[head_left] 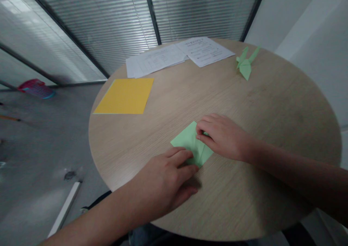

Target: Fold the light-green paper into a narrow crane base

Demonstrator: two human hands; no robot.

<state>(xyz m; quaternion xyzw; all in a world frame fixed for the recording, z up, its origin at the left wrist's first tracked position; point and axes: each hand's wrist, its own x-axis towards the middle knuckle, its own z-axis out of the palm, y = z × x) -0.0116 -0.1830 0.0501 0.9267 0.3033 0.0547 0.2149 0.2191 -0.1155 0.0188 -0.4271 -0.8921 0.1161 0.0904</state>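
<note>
A folded light green paper [187, 140] lies flat on the round wooden table [272, 111], near its front edge. My left hand [165, 180] rests on the paper's near corner, fingers pressed down on it. My right hand [223, 137] comes from the right and pinches the paper's upper right part between thumb and fingers. The far right side of the paper is hidden under that hand.
A yellow square sheet [125, 95] lies at the table's left. White printed sheets [176, 55] sit at the far edge. A finished green paper crane [246, 62] stands at the far right. On the grey floor to the left are a pink basket [36, 88] and a white strip [65, 208].
</note>
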